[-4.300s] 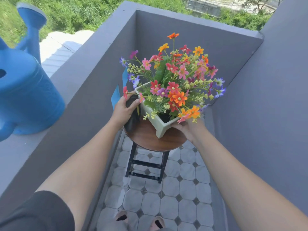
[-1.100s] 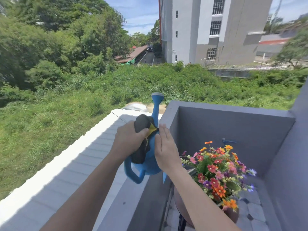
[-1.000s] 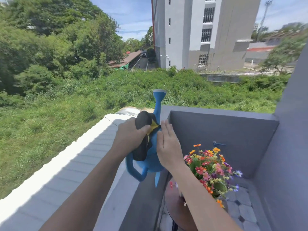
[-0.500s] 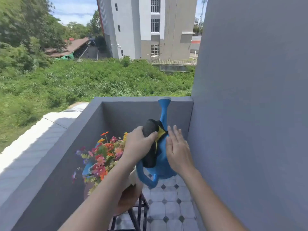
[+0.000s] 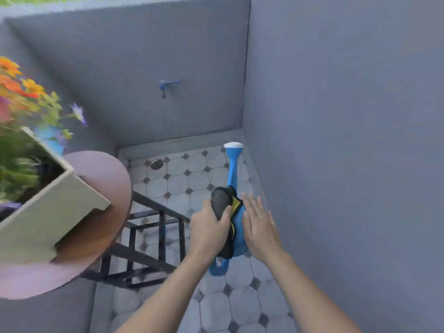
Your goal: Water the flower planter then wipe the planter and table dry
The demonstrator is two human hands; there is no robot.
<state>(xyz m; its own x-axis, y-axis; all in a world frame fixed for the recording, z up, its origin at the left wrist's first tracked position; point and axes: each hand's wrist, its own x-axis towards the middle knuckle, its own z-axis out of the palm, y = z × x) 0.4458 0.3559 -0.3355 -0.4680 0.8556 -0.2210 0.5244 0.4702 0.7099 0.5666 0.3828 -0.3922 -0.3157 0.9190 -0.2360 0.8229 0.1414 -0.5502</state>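
Lowered from the ledge, can (image 5: 236,227) nears tiled floor (image 5: 216,306); left hand (image 5: 207,230) grips cloth (image 5: 222,205) against it, right hand (image 5: 260,228) flat, open, beside table (image 5: 103,179).

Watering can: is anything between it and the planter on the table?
Nothing visible. The watering can, pressed between left hand and right hand, is over the floor tiles, right of the table. Open air separates it from the planter.

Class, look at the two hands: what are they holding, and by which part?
The left hand presses a dark cloth against the blue watering can; the right hand lies flat on its other side. No handle grip.
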